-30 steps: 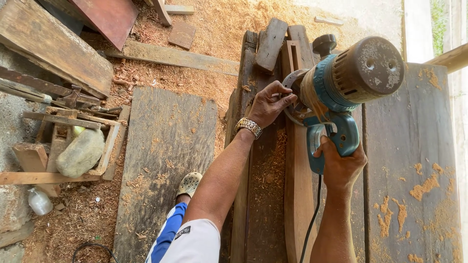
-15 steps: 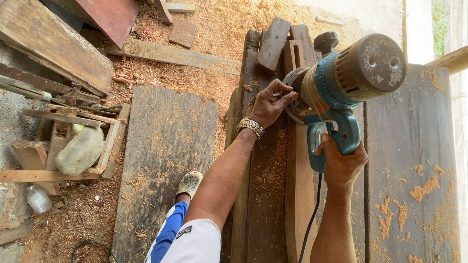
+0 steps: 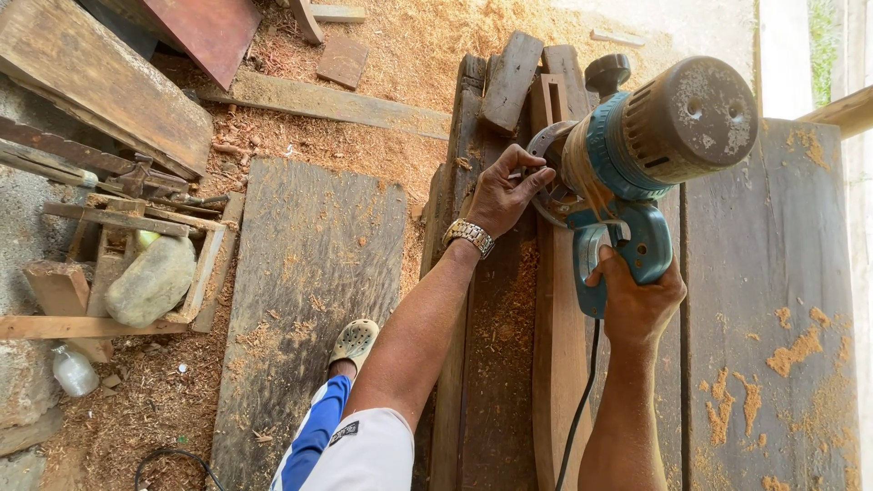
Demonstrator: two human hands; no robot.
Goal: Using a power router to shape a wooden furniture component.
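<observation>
One power tool was in hand: a teal electric router point(image 3: 650, 155) with a dusty grey motor cap, standing on a long reddish plank point(image 3: 556, 364) that lay on the workbench. The tool's long axis ran from its round base at the wood up through the motor housing, and in the head view the capped end pointed up and to the right, toward the camera, so the body looked tilted. One black cord point(image 3: 582, 409) hung from the handle and ran down between the two forearms.

Two bare hands were at work. The right hand point(image 3: 637, 300) was wrapped closed around the teal handle just below the motor body. The left hand point(image 3: 505, 191), with one metal wristwatch point(image 3: 469, 236) on the wrist, had its fingers stretched and partly spread against the round base of the router; whether they pinched anything there could not be told.

The plank's long axis ran away from the person, near vertical in the picture. Beside it lay several darker boards in the same direction, and at its far end at least two short wood blocks point(image 3: 514, 77) sat on the stack. One wide grey board point(image 3: 773, 300) to the right carried patches of sawdust.

Below, one foot in a pale clog point(image 3: 353, 341) stood on a broad weathered board point(image 3: 314, 300) on the sawdust-strewn ground. To the left, one large stone point(image 3: 150, 282) rested in a rough wooden frame, and one small clear bottle point(image 3: 73, 371) lay near it
</observation>
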